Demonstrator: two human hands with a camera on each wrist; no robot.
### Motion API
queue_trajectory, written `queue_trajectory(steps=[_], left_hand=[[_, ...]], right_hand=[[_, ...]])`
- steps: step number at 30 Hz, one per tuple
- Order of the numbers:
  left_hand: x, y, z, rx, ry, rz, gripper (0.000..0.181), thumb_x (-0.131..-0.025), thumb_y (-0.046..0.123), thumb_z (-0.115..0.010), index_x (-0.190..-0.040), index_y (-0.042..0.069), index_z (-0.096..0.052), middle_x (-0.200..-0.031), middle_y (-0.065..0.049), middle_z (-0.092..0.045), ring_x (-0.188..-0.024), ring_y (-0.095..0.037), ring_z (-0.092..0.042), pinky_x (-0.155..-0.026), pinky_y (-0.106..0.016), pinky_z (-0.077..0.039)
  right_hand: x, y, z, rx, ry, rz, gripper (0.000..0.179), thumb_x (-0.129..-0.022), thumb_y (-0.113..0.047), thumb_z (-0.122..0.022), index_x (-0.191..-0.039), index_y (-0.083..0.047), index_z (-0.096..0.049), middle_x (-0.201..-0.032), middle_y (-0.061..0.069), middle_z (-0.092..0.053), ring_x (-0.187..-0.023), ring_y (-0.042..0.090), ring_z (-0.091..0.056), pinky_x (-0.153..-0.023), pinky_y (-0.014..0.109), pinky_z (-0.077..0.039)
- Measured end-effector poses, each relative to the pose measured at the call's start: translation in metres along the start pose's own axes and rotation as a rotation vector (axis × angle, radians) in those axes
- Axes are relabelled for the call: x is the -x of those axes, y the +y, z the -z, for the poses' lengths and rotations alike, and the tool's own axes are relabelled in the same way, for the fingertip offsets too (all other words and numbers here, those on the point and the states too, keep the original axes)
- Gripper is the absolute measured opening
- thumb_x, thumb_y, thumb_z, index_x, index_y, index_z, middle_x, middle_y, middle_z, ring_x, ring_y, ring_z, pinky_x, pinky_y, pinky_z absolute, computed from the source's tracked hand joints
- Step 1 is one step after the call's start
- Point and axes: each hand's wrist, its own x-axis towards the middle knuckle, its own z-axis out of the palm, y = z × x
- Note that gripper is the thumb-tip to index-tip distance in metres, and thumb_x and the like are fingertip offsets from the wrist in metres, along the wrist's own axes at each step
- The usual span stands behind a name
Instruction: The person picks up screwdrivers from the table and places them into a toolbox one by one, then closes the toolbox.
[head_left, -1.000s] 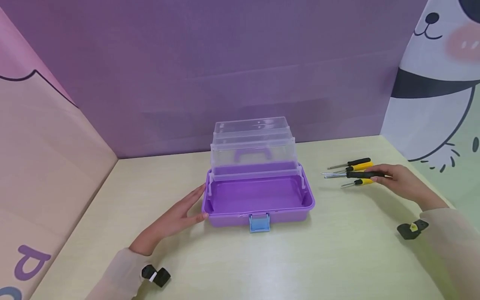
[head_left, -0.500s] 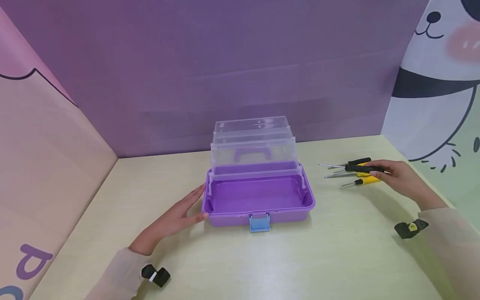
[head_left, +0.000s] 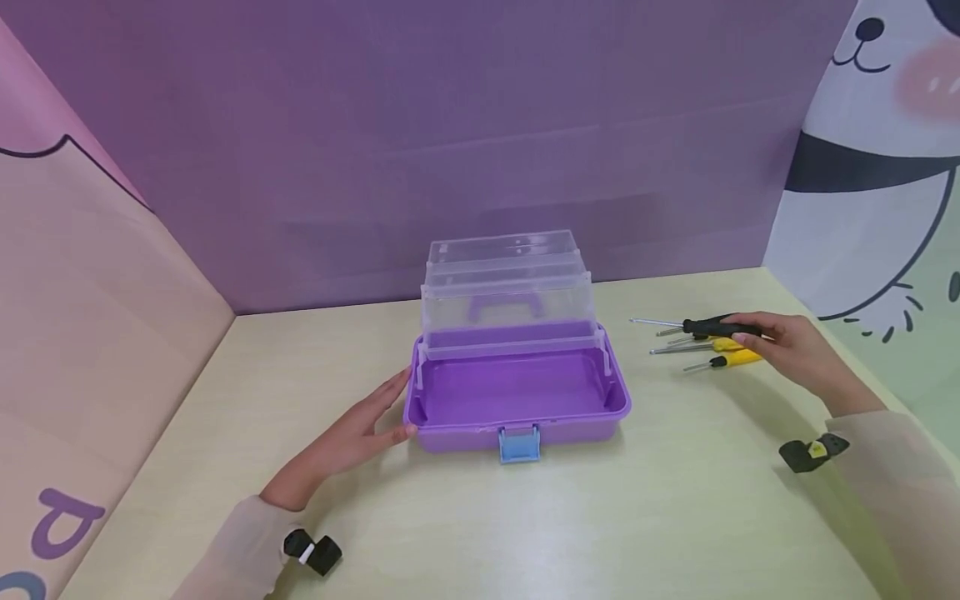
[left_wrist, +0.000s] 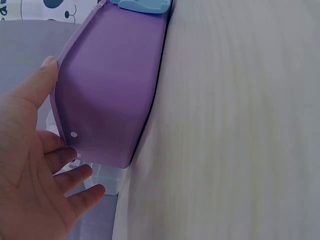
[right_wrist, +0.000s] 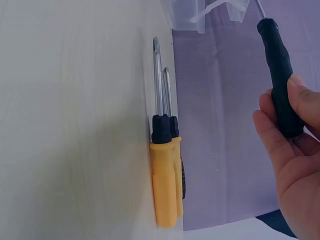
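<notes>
My right hand grips a screwdriver by its black handle, shaft pointing left. In the right wrist view this screwdriver is held up off the table, thumb on one side of the handle and fingers on the other. Beneath it lie yellow-handled screwdrivers, and another dark handle shows partly behind them. A purple toolbox stands mid-table, its clear lid raised and nothing inside. My left hand rests against the box's left end, fingers extended; the left wrist view shows thumb and fingertips at the purple wall.
A light wooden table carries everything. Behind it hangs a purple backdrop, with printed cartoon panels at both sides. The blue latch hangs down on the box's front.
My right hand has lifted the black-handled screwdriver up and slightly left, away from the screwdrivers on the table. The left hand and the toolbox have stayed in place.
</notes>
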Motion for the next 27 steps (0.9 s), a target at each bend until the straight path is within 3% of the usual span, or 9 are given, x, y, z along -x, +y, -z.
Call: queue_trajectory(steps=[6,12,16,21,27], left_hand=[[0.001,-0.001,0.0,-0.005,0.003,-0.004,0.077,-0.093,0.026,-0.06,-0.152,0.011,-0.013,-0.155,-0.019,-0.015,-0.141,-0.04,-0.016,-0.107,-0.06,-0.025],[0.001,-0.001,-0.001,-0.003,0.007,-0.011,0.077,-0.093,0.026,-0.06,-0.152,0.012,-0.013,-0.155,-0.019,-0.015,-0.14,-0.04,-0.017,-0.107,-0.061,-0.025],[0.0,-0.002,0.0,0.005,0.003,-0.007,0.076,-0.093,0.025,-0.06,-0.152,0.012,-0.013,-0.156,-0.017,-0.015,-0.141,-0.04,-0.016,-0.108,-0.061,-0.024],[-0.001,-0.002,0.0,-0.002,0.006,-0.013,0.076,-0.093,0.026,-0.06,-0.152,0.013,-0.013,-0.156,-0.015,-0.015,-0.141,-0.039,-0.016,-0.108,-0.06,-0.024],[0.0,-0.003,0.001,-0.016,0.011,-0.022,0.076,-0.093,0.026,-0.06,-0.152,0.012,-0.014,-0.155,-0.018,-0.016,-0.14,-0.04,-0.017,-0.108,-0.06,-0.023]], right_hand=[[-0.001,-0.005,-0.001,-0.003,-0.007,-0.019,0.032,-0.094,-0.018,-0.059,-0.12,0.002,-0.06,-0.1,-0.013,-0.058,-0.072,0.007,-0.045,-0.053,0.022,-0.038],[-0.001,-0.008,-0.004,-0.074,-0.004,-0.037,0.033,-0.093,-0.019,-0.06,-0.12,0.001,-0.06,-0.095,-0.032,-0.053,-0.076,0.005,-0.046,-0.056,0.02,-0.039],[-0.001,-0.01,-0.007,-0.122,0.006,-0.031,0.031,-0.092,-0.016,-0.062,-0.118,0.001,-0.061,-0.092,-0.029,-0.058,-0.071,0.006,-0.045,-0.052,0.023,-0.037],[-0.002,-0.014,-0.009,-0.137,0.008,-0.014,0.033,-0.092,-0.02,-0.062,-0.118,0.0,-0.061,-0.091,-0.017,-0.063,-0.066,0.009,-0.043,-0.049,0.025,-0.035],[-0.003,-0.027,-0.013,-0.171,0.011,0.003,0.03,-0.092,-0.015,-0.062,-0.118,0.001,-0.061,-0.094,-0.026,-0.058,-0.07,0.007,-0.045,-0.051,0.024,-0.037]])
